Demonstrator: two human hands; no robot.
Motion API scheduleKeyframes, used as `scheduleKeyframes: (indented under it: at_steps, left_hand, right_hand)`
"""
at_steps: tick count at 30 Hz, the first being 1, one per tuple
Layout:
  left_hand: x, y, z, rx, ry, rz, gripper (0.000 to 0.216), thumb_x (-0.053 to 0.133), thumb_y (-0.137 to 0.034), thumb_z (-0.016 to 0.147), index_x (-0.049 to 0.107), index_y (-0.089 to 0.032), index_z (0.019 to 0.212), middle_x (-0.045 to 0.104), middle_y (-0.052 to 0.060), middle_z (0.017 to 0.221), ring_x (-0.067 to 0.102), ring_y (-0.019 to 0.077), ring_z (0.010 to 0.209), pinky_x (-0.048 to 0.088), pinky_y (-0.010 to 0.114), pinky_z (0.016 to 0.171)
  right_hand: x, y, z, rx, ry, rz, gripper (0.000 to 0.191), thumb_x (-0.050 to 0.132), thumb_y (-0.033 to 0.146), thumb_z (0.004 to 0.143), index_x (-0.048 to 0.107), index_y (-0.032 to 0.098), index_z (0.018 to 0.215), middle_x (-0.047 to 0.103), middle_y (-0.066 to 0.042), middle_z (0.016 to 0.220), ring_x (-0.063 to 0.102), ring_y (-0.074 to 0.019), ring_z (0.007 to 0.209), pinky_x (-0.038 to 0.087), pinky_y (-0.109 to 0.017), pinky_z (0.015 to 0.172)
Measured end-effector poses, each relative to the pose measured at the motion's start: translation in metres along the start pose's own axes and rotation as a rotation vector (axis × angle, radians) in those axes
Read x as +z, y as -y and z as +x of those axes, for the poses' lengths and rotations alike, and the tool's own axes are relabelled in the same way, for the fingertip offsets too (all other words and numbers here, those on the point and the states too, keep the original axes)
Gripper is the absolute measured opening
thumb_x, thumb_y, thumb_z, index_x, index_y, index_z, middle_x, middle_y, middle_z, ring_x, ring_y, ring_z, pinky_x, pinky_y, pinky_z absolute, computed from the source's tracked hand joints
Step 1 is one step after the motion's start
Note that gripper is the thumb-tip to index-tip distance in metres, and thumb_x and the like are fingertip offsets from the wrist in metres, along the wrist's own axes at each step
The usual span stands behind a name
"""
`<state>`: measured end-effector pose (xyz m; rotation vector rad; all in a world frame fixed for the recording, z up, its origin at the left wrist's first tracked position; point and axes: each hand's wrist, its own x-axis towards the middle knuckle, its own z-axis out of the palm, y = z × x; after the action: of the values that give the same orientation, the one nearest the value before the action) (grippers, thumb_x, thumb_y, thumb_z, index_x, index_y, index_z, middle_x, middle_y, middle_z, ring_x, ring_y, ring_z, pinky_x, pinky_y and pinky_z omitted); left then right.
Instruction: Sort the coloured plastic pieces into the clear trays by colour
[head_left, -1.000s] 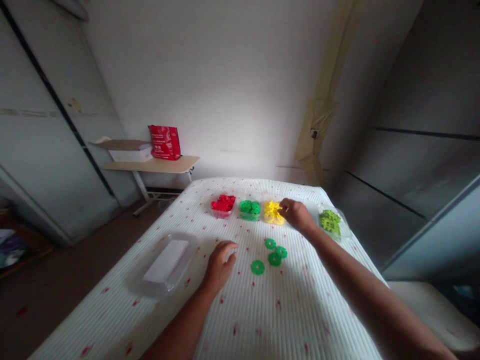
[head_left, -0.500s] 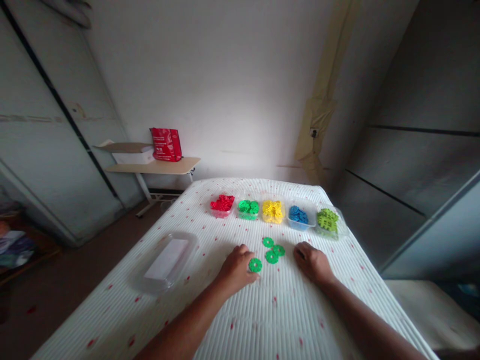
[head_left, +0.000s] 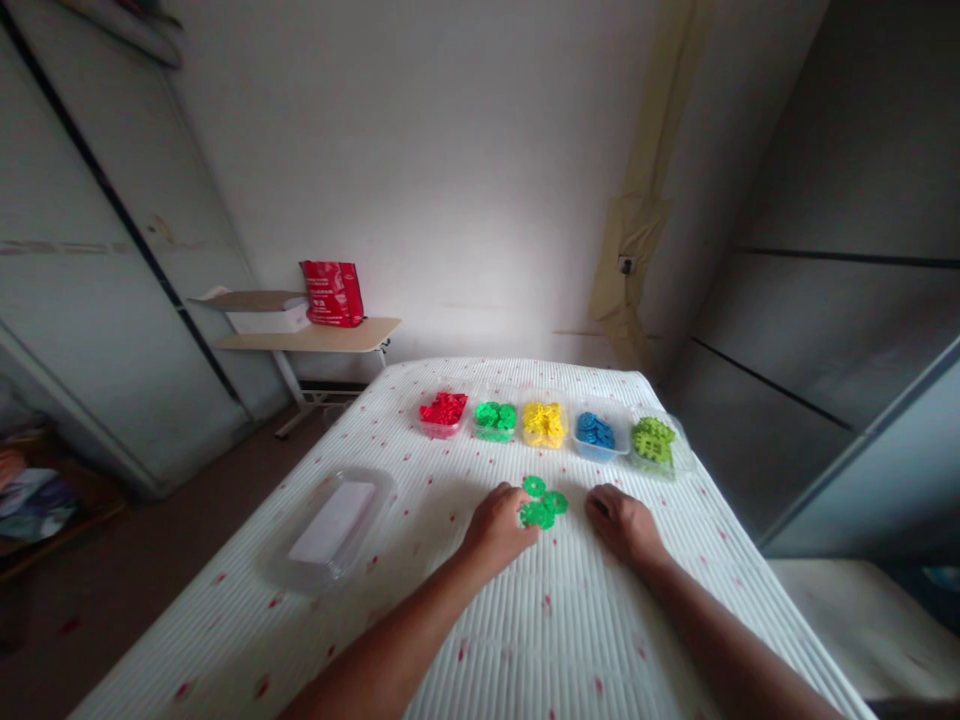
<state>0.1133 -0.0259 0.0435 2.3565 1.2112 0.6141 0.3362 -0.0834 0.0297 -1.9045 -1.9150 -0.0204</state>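
Note:
On the white, red-dotted table cover, my left hand (head_left: 501, 527) curls its thumb and fingers around the edge of a green notched plastic disc (head_left: 529, 516). That disc overlaps or lies against other green discs (head_left: 555, 502), and one more green disc (head_left: 534, 486) lies just beyond them. To the right of this cluster, my right hand (head_left: 624, 522) rests on the cover with its fingers curled in. Nothing shows in it, and it is apart from the discs.
Clear tubs stand in a row across the back: red pieces (head_left: 443, 408), green discs (head_left: 495, 417), yellow pieces (head_left: 544, 422), blue pieces (head_left: 595, 430) and lime pieces (head_left: 653, 441). A clear plastic lid (head_left: 382, 490) lies left. Behind is a side table (head_left: 337, 337) with a red bag (head_left: 333, 294).
My left hand has moved right and slightly away from me, bringing its green disc up against the other green discs. My right hand has stayed in place.

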Motion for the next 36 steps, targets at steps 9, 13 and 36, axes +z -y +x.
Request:
scheduleKeyframes:
  at_steps: [9,13,36]
  left_hand:
    - [0.015,-0.026,0.009,-0.101,0.067,0.277,0.03,0.066,-0.037,0.065,0.062,-0.018,0.088,0.062,0.007,0.097,0.058,0.0229,0.095,0.045,0.03,0.082]
    - [0.013,-0.03,0.011,-0.126,0.098,0.298,0.031,0.063,-0.036,0.067,0.062,-0.018,0.092,0.062,0.009,0.1,0.059,0.0241,0.094,0.046,0.032,0.081]
    - [-0.017,-0.014,-0.01,0.023,0.089,0.163,0.02,0.058,-0.026,0.068,0.062,-0.02,0.087,0.062,0.003,0.091,0.06,0.0171,0.085,0.044,0.024,0.075]
  right_hand:
    - [-0.001,0.0,0.001,0.008,0.022,-0.029,0.024,0.038,0.021,0.084,0.059,0.019,0.072,0.062,-0.004,0.074,0.056,-0.0134,0.067,0.034,-0.021,0.059]
    - [-0.001,0.002,0.0,0.016,0.022,-0.043,0.024,0.038,0.019,0.083,0.059,0.019,0.072,0.061,-0.003,0.074,0.055,-0.0128,0.066,0.033,-0.021,0.059]
    - [0.001,0.003,-0.003,0.0,-0.006,-0.068,0.022,0.04,0.017,0.084,0.058,0.019,0.072,0.06,-0.003,0.074,0.053,-0.0119,0.066,0.032,-0.021,0.058]
